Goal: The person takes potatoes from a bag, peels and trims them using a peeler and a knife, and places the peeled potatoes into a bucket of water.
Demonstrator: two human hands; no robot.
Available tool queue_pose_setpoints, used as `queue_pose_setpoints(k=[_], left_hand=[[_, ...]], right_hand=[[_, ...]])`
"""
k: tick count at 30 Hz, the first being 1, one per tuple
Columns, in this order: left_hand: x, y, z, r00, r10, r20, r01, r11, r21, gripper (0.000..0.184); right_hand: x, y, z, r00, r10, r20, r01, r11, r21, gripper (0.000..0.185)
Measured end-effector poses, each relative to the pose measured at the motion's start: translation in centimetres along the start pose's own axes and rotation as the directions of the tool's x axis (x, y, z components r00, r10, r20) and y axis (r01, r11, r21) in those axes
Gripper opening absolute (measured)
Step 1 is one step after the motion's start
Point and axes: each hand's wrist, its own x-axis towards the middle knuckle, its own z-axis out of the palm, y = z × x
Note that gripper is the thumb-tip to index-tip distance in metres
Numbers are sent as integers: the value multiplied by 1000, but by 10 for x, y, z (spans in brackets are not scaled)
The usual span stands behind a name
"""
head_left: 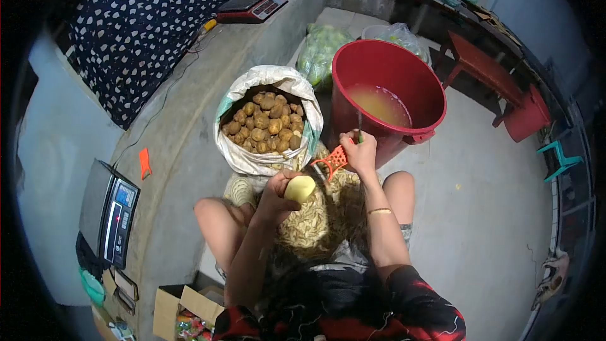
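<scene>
My left hand is closed around a peeled, pale yellow potato. My right hand grips an orange peeler, which points toward the potato but is apart from it. A thin dark piece with some green sticks up from the same hand; what it is I cannot tell. Below both hands lies a heap of potato peelings between my knees. Just beyond my left hand stands an open white sack full of unpeeled potatoes.
A large red tub with cloudy water stands beyond my right hand. Behind it are plastic bags of green produce. Scales and another orange peeler rest on the ledge at left. A red bench stands at right.
</scene>
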Motion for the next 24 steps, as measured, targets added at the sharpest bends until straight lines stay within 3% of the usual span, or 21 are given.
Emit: queue_pose_setpoints(k=[1,3,4,9,11,13,15,17,19,20,24], left_hand=[[-1,1,-1,999,-17,30,20,995,-98,70],[0,1,-1,999,-33,24,35,992,-122,72],[2,0,1,1000,-22,1,22,992,-127,70],[4,-6,0,1000,8,29,-4,989,-149,67],[4,-10,-4,1000,-18,10,20,982,-188,75],[4,-12,-2,1000,-30,-9,27,982,-187,79],[3,-14,-1,1000,1,-1,-1,989,-150,71],[5,-16,-11,998,32,60,-22,985,-168,70],[2,-19,-18,999,-43,22,48,948,-314,68],[-2,-23,-22,990,-102,-95,67,946,-316,64],[-6,-19,-9,997,24,73,14,880,-475,57]], right_hand=[[-1,0,0,1000,-2,-3,2,1000,1,19],[-8,-11,-1,991,52,127,-83,964,253,21],[-15,-37,-7,993,-32,112,15,988,156,21],[-4,-1,7,999,-30,-35,34,992,119,22],[-8,-3,4,991,93,95,-116,953,280,22],[-16,-25,3,994,41,102,-69,956,285,22],[-13,-25,4,1000,-6,17,3,989,151,22],[-3,13,7,999,31,-38,-29,998,48,23],[-1,10,2,994,102,28,-106,980,168,24],[-3,10,0,994,106,29,-109,980,166,24],[0,10,-5,997,78,11,-78,973,218,24]])
